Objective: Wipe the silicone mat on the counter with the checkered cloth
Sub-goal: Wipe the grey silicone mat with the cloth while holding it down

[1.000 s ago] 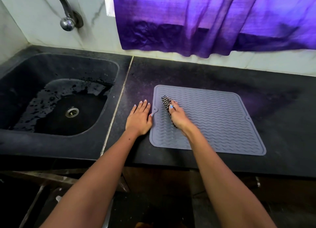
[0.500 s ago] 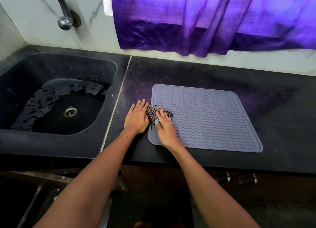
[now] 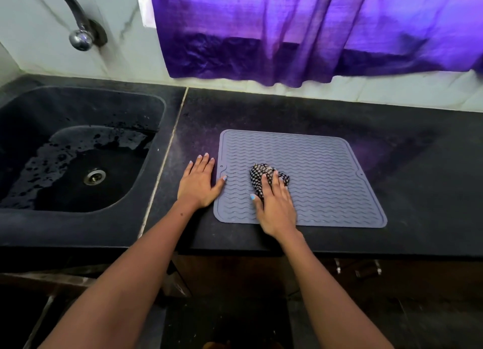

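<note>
**Right hand presses the cloth onto the mat, left hand steadies the edge**

The right hand (image 3: 275, 207), just below the centre of the frame, lies palm down on the checkered cloth (image 3: 264, 178), its fingers nearly straight and laid over the bunched fabric, the thumb out to the left on the mat. The cloth is crumpled into a small wad, black and white, and shows beyond and to the left of the fingertips.

The left hand (image 3: 200, 184), to the left of it, lies flat on the counter (image 3: 418, 191) with its fingers straight and close together; its thumb reaches right and touches the left edge of the mat.

The silicone mat (image 3: 326, 178) is grey, roughly square with rounded corners and wavy ridges, and lies flat on the dark counter in the middle of the frame. The cloth sits on its left half, towards the near edge.

In the left of the frame a dark sink (image 3: 34, 223) is set into the counter, wet inside, with a metal drain (image 3: 94, 176) at its bottom. A curved metal tap (image 3: 78, 26) comes out of the pale wall at the upper left. A purple curtain (image 3: 300, 29) hangs across the top of the frame, its hem ending just above the back of the counter.
</note>
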The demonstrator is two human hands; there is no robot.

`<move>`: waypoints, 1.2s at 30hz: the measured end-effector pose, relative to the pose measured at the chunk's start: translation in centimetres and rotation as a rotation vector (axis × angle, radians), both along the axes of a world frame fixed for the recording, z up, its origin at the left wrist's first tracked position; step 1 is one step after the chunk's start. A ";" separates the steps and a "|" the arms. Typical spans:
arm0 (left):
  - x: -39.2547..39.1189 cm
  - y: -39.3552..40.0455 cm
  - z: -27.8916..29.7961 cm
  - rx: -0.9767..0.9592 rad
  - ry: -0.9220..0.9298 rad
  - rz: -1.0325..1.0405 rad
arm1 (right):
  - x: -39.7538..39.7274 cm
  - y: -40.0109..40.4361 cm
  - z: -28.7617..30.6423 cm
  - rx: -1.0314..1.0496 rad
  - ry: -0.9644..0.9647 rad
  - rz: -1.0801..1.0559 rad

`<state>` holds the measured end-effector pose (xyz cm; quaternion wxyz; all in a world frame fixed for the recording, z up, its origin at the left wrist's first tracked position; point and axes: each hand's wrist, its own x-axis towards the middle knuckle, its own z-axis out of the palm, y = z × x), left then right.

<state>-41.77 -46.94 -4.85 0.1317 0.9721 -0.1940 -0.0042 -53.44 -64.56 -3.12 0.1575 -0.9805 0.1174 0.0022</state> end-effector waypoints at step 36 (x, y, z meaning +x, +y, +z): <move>0.1 0.1 -0.1 -0.023 -0.036 0.007 | -1.7 -10.1 2.2 0.120 -0.226 -0.365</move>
